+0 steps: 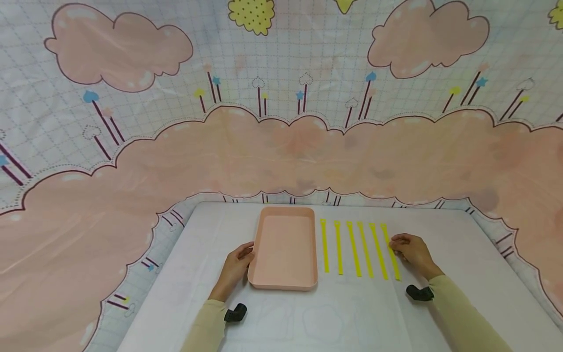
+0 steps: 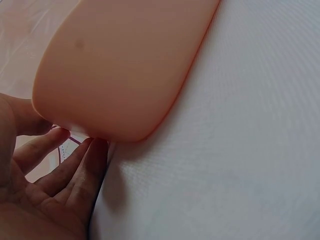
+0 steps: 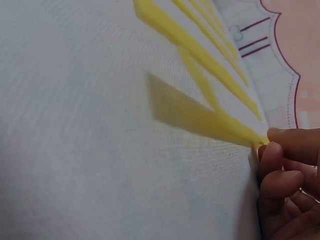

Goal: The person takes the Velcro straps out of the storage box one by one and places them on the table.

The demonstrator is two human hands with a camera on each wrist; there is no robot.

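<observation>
A shallow pink tray (image 1: pixel 285 248) lies on the white table. My left hand (image 1: pixel 235 268) grips its left edge, the thumb near the rim and the fingertips against the side wall (image 2: pixel 115 95). To the tray's right, several flat yellow strips stand in a row, each with a wider, looped-looking far end. The rightmost yellow strip (image 1: pixel 393 259) is pinched by my right hand (image 1: pixel 411 250) between thumb and fingers. In the right wrist view, the pinched strip (image 3: pixel 220 122) slants beside its neighbours, and fingertips hide part of it.
The white tabletop (image 1: pixel 360 318) runs up to a cloth backdrop (image 1: pixel 286 156) with pink clouds. Black wrist mounts (image 1: pixel 236 313) sit on both sleeves. Neighbouring yellow strips (image 1: pixel 378 252) lie close beside the right hand.
</observation>
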